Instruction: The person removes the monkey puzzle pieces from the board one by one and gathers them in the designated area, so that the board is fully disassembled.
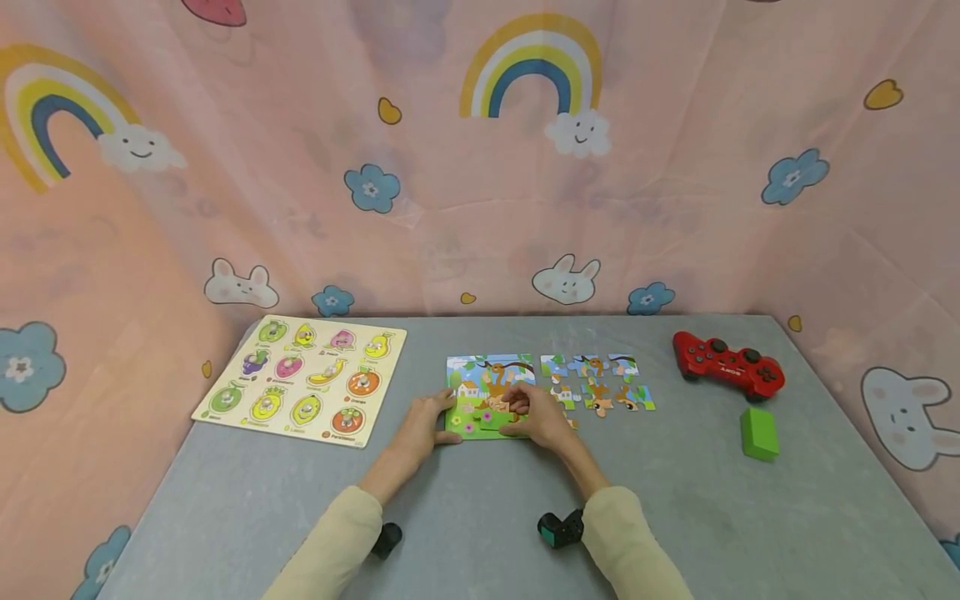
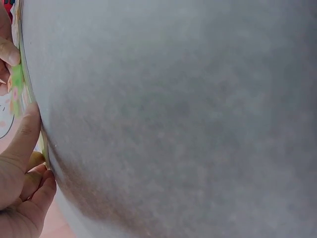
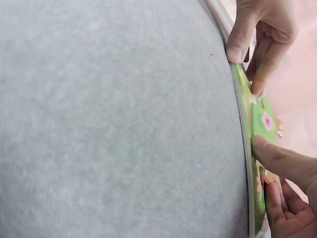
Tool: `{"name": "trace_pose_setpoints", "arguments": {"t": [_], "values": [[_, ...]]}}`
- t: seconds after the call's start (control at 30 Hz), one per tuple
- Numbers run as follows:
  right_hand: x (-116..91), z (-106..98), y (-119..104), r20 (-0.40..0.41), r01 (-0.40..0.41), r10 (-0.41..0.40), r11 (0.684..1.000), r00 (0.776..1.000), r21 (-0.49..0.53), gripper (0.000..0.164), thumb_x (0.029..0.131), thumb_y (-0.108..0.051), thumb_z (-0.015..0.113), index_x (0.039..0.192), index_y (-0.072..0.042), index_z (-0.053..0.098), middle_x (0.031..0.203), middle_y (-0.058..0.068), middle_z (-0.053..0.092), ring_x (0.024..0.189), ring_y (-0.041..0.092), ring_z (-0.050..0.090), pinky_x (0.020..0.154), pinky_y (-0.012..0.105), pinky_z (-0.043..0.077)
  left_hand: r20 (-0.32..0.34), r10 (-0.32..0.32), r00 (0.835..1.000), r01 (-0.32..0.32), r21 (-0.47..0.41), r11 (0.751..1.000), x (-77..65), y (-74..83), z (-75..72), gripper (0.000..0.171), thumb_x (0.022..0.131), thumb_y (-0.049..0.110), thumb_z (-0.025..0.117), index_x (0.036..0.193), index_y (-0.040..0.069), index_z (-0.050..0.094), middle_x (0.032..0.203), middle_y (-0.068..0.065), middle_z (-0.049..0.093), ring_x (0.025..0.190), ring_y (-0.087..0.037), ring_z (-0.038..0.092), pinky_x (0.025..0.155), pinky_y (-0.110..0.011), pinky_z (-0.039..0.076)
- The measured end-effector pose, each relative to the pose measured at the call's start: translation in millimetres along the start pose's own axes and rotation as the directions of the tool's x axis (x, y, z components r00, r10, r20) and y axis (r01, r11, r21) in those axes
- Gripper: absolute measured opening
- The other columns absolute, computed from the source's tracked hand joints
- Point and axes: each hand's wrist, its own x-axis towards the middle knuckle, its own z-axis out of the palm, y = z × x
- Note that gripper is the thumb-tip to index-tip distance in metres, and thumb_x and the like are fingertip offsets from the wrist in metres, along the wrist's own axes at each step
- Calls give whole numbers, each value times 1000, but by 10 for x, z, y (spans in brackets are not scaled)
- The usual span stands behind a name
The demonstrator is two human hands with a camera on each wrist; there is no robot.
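A picture puzzle board (image 1: 463,372) with a monkey, a house and green grass lies on the grey table. My left hand (image 1: 422,427) grips its lower left corner, thumb at the front edge and fingers along the left side. Over the lower part of the board, my right hand (image 1: 542,417) pinches a green puzzle piece (image 3: 266,119) with a pink flower, held tilted up from the board in the right wrist view. Loose puzzle pieces (image 1: 597,395) lie to the right of the board, some partly hidden behind the right hand.
A fruit puzzle board (image 1: 247,408) lies at the left. On the right are a red game controller (image 1: 727,364) and a green block (image 1: 761,434). A pink patterned curtain (image 1: 450,242) hangs behind the table (image 1: 480,517).
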Motion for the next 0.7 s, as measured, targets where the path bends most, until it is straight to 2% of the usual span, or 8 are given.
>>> {"name": "trace_pose_setpoints", "arguments": {"t": [0.17,0.37,0.53,0.7], "values": [[-9,-7,-36,26,24,-24,1000,999,-2,35,74,4,79,104,5,63,96,11,63,86,23,59,79,37,52,0,-14,1000,14,-13,1000,-4,6,3,61,65,8,84,116,-14,61,125,-30,57,115,-46,54,100,-49,44],[-27,-20,-28,-8,42,-42,999,999,14,34,73,1,80,104,5,65,92,11,64,83,22,62,75,32,54,2,0,1000,0,0,1000,-1,-5,9,62,65,9,84,116,-15,60,125,-31,56,115,-46,54,99,-49,44],[-36,-77,26,-27,55,-52,991,998,121,35,73,2,79,106,8,66,97,18,66,85,29,66,72,30,56,-4,1,1000,-1,-7,1000,2,-8,6,62,65,8,84,117,-15,60,124,-31,57,114,-47,54,99,-50,44],[-48,-169,103,34,14,-24,961,999,276,38,78,2,76,113,11,63,112,26,62,97,37,64,77,35,57,-13,-1,1000,1,-21,1000,0,-10,11,62,65,7,84,117,-15,60,125,-31,57,115,-46,54,99,-49,44]]}}
